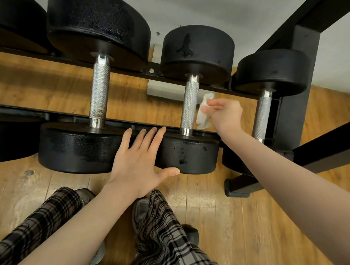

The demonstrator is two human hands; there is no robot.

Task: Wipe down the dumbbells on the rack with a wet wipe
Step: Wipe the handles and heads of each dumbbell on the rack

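Right hand (pixel 225 114) pinches the wet wipe (pixel 203 114), just beside the knurled handle (pixel 189 104) of the mid-size dumbbell (pixel 188 154) on the rack (pixel 286 114). Left hand (pixel 140 160) lies flat, fingers spread, across the near heads. Risks: the loosely pinched wipe drops between the rails; a pushed dumbbell rolls off; fingers get nipped between the heads.
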